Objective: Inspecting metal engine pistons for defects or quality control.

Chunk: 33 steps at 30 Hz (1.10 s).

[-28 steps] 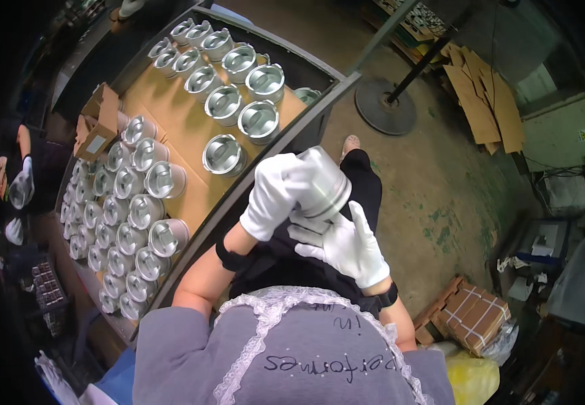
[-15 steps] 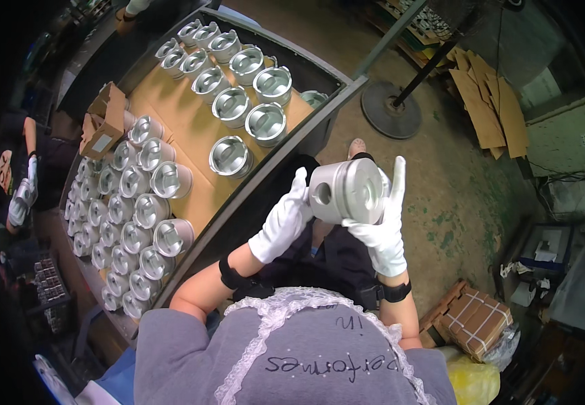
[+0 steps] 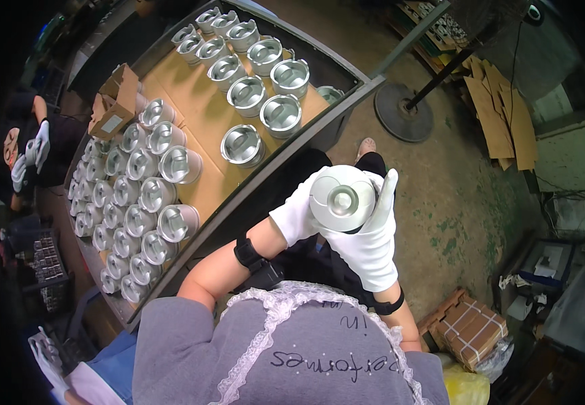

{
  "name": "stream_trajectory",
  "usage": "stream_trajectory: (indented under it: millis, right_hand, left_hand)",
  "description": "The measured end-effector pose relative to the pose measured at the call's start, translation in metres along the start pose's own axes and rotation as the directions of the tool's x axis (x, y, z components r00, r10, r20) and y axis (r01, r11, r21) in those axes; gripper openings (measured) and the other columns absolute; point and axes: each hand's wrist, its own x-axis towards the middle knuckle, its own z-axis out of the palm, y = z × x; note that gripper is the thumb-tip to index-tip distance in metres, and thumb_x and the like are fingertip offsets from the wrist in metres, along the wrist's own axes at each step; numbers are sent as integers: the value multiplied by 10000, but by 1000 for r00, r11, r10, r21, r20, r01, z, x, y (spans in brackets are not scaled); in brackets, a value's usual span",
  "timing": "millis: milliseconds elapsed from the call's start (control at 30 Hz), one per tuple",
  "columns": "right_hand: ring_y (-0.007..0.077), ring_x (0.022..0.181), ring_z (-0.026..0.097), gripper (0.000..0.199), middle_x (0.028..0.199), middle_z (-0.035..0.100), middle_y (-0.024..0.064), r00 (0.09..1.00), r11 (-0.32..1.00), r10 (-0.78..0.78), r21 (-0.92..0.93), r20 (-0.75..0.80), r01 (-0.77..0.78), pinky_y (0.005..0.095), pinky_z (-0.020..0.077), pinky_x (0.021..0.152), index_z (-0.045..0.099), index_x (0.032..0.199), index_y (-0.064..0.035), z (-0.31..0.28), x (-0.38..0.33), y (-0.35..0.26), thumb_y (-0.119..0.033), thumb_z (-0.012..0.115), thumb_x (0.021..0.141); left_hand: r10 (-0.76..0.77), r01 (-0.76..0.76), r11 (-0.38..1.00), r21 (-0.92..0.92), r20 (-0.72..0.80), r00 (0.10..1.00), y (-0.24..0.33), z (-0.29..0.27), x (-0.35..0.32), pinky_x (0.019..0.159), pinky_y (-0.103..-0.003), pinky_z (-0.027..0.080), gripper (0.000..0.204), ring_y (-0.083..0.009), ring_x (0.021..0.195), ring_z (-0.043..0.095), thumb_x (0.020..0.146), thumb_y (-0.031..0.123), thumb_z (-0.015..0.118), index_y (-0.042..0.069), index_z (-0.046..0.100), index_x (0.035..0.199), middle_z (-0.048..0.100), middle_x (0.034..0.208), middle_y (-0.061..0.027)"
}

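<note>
Since the earlier frame the piston (image 3: 342, 198) is turned crown-up toward the camera, mid-frame over the lap. Left hand (image 3: 294, 217) and right hand (image 3: 372, 237), both gloved, clasp its sides. Looks like solid, slick metal, probably heavyish, so grip the skirt. More pistons (image 3: 241, 145) on the worktop (image 3: 201, 111), upper left.

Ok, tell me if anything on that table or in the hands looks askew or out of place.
One thing stands out: a small cardboard box lies tipped, flaps open, among the upright metal pistons on the table. The piston held between the left hand and right hand shows no visible damage.
</note>
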Motion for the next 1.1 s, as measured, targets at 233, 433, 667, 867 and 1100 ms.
stream_trajectory:
  millis: [233, 433, 667, 867, 1100]
  right_hand:
    - [348, 1010, 602, 1280, 1218, 546, 176, 982, 979, 184, 81, 39, -186, 415, 494, 875, 62, 1521, 7, -4, -4, -1, -216, 911, 590]
    - [334, 1201, 549, 1202, 1390, 456, 195, 953, 928, 269, 227, 143, -296, 396, 450, 1017, 58, 1527, -16, -9, -11, -1, -191, 879, 667]
    - [340, 1248, 505, 661, 1376, 472, 229, 541, -382, 335, 636, 772, -670, 435, 490, 984, 236, 1483, -22, -2, -26, 25, -158, 585, 939]
    - [332, 1149, 559, 641, 1383, 445, 213, 542, -855, 36, 307, 839, -418, 421, 523, 929, 293, 1448, 2, 17, -44, 38, -207, 596, 924]
    - [319, 1229, 516, 737, 1432, 394, 202, 561, -886, 154, 365, 813, -285, 394, 527, 972, 279, 1477, -40, 19, -50, 46, -40, 658, 845]
  left_hand:
    - [-292, 322, 732, -601, 151, 944, 2, 12, 0, 922, -370, 501, 443, -203, 999, 637, 813, 128, 737, 32, 574, 1213, 665, 1119, -87]
    - [-375, 274, 645, -713, 17, 927, -21, 10, -1, 929, -387, 500, 622, -268, 1026, 640, 850, 184, 690, 3, 425, 1382, 652, 1165, -161]
    - [139, -52, 973, 226, -391, 910, -13, -13, 18, 886, -302, 460, 438, -207, 847, 628, 1038, 322, 394, -32, 540, 1251, 672, 969, -129]
    - [-230, 125, 904, -409, -220, 948, 6, -17, 23, 738, -260, 415, 713, -109, 739, 479, 1034, 561, 180, -1, 619, 1007, 587, 806, -23]
    - [-72, -28, 953, -303, -314, 947, 5, -13, 21, 801, -321, 474, 480, -228, 848, 595, 1055, 403, 349, -4, 600, 1023, 626, 961, -118]
